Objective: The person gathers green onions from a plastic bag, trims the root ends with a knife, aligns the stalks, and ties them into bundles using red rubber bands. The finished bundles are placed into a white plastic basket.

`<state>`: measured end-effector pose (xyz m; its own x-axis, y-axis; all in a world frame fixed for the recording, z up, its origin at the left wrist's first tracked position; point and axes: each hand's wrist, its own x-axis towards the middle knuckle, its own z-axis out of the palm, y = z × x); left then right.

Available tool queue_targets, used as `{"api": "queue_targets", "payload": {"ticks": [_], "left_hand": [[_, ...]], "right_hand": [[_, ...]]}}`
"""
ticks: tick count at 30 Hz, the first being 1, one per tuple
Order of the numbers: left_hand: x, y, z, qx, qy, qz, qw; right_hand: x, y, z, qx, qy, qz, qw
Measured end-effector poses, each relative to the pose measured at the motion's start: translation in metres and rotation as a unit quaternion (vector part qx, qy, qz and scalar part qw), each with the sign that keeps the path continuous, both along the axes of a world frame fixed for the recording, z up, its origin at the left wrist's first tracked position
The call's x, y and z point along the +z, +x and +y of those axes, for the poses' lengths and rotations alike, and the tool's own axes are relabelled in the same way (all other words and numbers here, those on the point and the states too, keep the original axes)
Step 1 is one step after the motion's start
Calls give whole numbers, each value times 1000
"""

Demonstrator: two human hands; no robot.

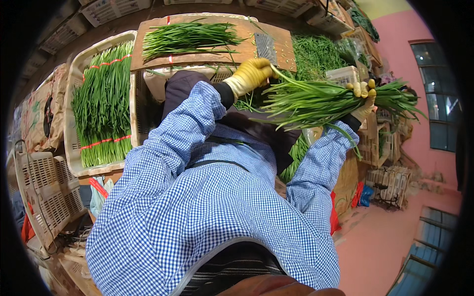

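Note:
A large loose bunch of green garlic chives [314, 98] lies across my right hand [364, 98], whose gloved fingers close round it from below. My left hand [259, 72], in a yellow-coated glove, pinches a pale stalk end at the bunch's left side, just in front of the wooden board. On that board [137, 55] rests another pile of chives [189, 37], with red ties showing at its edges. A grey ridged or bristled plate [265, 48] is fixed or laid near the board's right part, with small trimmings beside it.
At the left, a white plastic crate [70, 148] holds chive bundles tied with red bands. Loose greens [318, 55] heap up behind the bunch, right of the board. Empty-looking crates [48, 192] stand at the lower left. More crates line the back and the right.

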<state>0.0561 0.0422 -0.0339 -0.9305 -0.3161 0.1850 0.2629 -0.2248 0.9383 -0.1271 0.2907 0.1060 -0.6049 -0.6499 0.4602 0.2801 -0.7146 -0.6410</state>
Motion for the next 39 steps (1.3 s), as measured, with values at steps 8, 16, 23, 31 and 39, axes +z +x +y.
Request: {"api": "queue_targets", "payload": {"ticks": [8, 16, 23, 31, 39], "left_hand": [[88, 22, -48, 144, 249, 196, 937], [77, 50, -78, 266, 125, 106, 950], [62, 74, 8, -34, -205, -57, 977], [30, 37, 46, -52, -402, -156, 901], [9, -14, 54, -34, -303, -213, 928]], "right_hand": [[-17, 4, 0, -46, 44, 13, 998], [-20, 0, 11, -17, 64, 46, 997], [-17, 5, 5, 16, 10, 29, 999], [-8, 24, -9, 57, -16, 42, 997], [-24, 23, -14, 9, 13, 53, 998]]}}
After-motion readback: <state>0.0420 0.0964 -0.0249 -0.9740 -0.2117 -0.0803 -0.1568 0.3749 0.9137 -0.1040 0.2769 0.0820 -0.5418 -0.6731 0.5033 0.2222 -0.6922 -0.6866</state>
